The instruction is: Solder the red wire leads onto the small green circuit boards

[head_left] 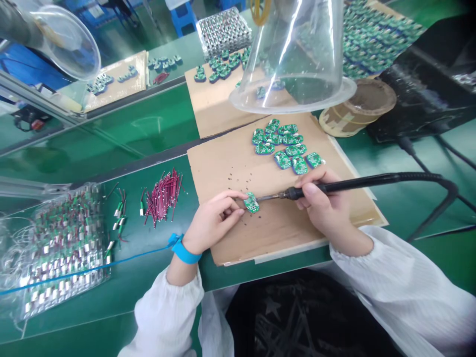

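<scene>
A small green circuit board lies on the brown cardboard sheet in front of me. My left hand comes from the left, index finger and thumb closed at the board's left edge. Whether a wire is also between those fingers is too small to tell. In my right hand is a soldering iron, gripped like a pen by its black handle. Its thin metal tip reaches the board's right side. A blue strap circles my left wrist. Dark specks dot the cardboard around the board.
Several circuit boards sit behind under a clear funnel-shaped hood. Red wires lie in a bundle at left, near a tray of small metal-ended parts. A round tub stands back right. The iron's cable runs right.
</scene>
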`<state>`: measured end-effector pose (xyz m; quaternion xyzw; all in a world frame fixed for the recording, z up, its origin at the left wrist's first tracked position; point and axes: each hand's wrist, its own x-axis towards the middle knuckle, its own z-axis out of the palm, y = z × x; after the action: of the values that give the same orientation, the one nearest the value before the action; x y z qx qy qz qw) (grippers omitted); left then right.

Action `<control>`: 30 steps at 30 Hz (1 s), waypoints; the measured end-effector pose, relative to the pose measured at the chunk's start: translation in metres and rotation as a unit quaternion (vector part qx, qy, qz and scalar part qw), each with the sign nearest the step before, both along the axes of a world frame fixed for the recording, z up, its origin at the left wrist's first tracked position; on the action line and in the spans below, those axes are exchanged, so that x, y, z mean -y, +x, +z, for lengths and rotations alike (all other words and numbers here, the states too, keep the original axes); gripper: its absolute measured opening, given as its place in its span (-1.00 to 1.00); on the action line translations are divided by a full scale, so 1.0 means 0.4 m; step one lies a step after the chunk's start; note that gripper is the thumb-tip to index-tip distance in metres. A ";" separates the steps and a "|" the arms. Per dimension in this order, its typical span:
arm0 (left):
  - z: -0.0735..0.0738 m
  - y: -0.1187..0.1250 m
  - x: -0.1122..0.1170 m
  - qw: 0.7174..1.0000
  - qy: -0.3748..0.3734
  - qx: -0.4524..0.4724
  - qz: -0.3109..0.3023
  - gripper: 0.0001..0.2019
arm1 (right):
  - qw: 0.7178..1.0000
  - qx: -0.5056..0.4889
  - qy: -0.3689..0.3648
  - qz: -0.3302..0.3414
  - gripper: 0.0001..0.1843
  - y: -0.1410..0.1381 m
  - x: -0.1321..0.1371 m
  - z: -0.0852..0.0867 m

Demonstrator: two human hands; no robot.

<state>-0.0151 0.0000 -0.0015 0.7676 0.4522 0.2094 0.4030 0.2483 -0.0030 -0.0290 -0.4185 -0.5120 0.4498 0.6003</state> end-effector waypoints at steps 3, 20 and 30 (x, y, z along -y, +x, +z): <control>-0.001 -0.004 -0.001 1.000 0.002 -0.001 -0.004 -0.86 | 0.998 -0.015 0.018 -0.061 -0.80 -0.008 -0.006 0.004; -0.007 -0.003 -0.001 1.000 0.012 -0.005 -0.005 -0.87 | 0.991 0.099 0.034 0.080 -0.85 0.008 0.012 0.008; -0.003 0.001 0.000 1.000 0.018 -0.005 -0.003 -0.86 | 0.981 0.164 0.065 0.080 -0.86 0.010 0.008 0.001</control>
<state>-0.0149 0.0001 -0.0027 0.7774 0.4479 0.2124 0.3872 0.2524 -0.0060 -0.0285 -0.4047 -0.6636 0.3874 0.4958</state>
